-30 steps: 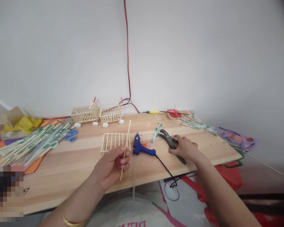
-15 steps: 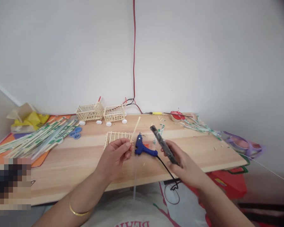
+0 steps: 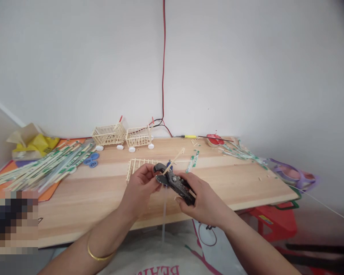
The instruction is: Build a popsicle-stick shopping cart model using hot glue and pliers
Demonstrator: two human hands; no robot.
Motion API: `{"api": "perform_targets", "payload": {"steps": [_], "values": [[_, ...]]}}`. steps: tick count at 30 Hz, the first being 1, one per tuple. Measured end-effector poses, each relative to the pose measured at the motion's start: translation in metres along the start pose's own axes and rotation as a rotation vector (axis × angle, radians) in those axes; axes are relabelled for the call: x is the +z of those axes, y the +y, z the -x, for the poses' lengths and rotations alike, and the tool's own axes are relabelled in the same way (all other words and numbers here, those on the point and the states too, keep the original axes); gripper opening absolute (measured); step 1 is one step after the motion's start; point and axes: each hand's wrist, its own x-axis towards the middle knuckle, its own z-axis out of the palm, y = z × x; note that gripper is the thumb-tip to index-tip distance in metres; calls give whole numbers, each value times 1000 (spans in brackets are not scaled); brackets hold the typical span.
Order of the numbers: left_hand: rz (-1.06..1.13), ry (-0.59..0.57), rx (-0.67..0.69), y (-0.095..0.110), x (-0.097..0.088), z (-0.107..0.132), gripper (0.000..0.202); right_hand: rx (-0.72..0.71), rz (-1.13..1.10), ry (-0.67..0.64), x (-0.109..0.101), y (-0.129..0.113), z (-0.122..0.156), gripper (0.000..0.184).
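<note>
Above a pale wood-grain tabletop (image 3: 103, 198), the left hand (image 3: 143, 183) pinches thumb and fingers together, apparently on the lower end of a thin, pale wooden stick (image 3: 176, 157) lying at the parted blades of a black metal hand cutter (image 3: 176, 184). The right hand (image 3: 202, 194) is wrapped around the cutter's handles. A clean cut likely calls for the stick held square and fingertips clear. Cutter and hands mostly hide a blue plastic glue gun (image 3: 169, 162); the left hand covers part of a slatted pale-stick frame (image 3: 135, 164).

On the table (image 3: 232, 179), the frame (image 3: 140, 163) lies before two carts (image 3: 109, 136), right of sticks (image 3: 55, 168).
</note>
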Motion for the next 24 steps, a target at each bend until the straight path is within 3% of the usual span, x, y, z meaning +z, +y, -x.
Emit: {"api": "perform_targets", "payload": {"steps": [14, 19, 24], "values": [[-84, -19, 42, -2, -1, -2, 19, 27, 113, -21, 1, 5, -1, 28], [-108, 5, 17, -5, -3, -4, 21, 51, 177, -77, 2, 7, -3, 17], [-99, 2, 42, -5, -1, -5, 26, 92, 233, -158, -1, 8, -6, 18]]}}
